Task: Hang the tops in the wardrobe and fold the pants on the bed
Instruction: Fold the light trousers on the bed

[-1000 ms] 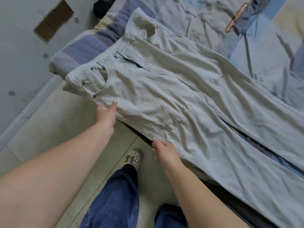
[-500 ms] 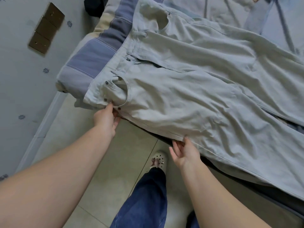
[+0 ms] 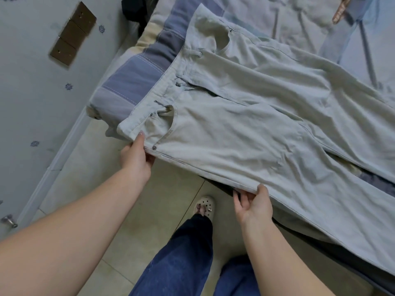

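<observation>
The left hand (image 3: 136,159) pinches the near waistband corner of the pale grey-green jeans (image 3: 245,133), thumb on top; the right hand (image 3: 252,204) grips the outer side seam lower down, fingers curled under the edge. The jeans lie front-up, spread along the edge of the bed (image 3: 132,82) — soft but weighty cotton, likely to sag between grips, so seam and waistband look the sound holds.

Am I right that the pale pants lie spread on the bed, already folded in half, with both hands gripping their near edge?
Not quite: the head view shows the pants not folded yet, both legs lying side by side. The rest holds: they lie spread on the bed, the left hand and the right hand gripping their near edge.
</observation>
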